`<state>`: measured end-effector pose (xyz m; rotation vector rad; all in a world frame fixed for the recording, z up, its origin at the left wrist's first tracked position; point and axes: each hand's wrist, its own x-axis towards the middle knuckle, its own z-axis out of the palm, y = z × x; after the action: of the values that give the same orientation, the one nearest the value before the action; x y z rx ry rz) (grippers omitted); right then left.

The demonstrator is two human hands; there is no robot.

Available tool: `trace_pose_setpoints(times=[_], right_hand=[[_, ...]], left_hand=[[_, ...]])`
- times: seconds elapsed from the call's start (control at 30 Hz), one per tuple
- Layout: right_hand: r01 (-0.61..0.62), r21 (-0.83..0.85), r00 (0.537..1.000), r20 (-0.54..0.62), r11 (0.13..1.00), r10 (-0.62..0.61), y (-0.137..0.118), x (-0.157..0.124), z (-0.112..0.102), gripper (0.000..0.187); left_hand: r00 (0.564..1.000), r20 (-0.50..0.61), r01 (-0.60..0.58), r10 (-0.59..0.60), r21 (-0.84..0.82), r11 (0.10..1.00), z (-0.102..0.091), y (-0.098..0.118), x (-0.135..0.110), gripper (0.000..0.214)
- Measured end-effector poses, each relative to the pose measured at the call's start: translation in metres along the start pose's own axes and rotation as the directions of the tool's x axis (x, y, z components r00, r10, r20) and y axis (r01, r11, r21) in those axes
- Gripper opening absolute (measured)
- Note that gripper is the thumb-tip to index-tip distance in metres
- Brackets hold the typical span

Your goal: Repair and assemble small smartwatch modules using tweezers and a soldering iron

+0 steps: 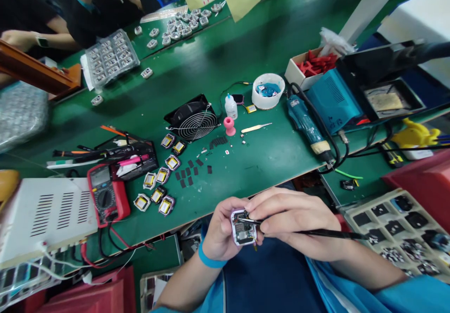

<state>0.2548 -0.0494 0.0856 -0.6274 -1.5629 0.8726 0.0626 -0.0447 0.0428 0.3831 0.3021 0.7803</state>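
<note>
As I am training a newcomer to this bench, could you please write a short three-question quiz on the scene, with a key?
1. Which hand holds the dark slim tool: A) left, B) right, C) both?
2. True or false: in the picture, the red meter is to the left of the fan.
3. Fill the gap: inside the round white bowl lies something ____ in colour.

Key:
1. B: the right hand holds it, its tip at the small open device in the left hand.
2. True.
3. Blue.
</note>
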Motion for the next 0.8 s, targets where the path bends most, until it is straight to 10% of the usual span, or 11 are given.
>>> trace_pose_setpoints(times=[0.8], right_hand=[[-0.035, -0.087, 0.998, -0.062, 0.996, 0.03, 0.0001, -0.0037, 0.0049, 0.021]], left_hand=[[0.998, 0.002, 0.058, -0.058, -0.056, 0.997, 0.0007, -0.0043, 0.0034, 0.044]])
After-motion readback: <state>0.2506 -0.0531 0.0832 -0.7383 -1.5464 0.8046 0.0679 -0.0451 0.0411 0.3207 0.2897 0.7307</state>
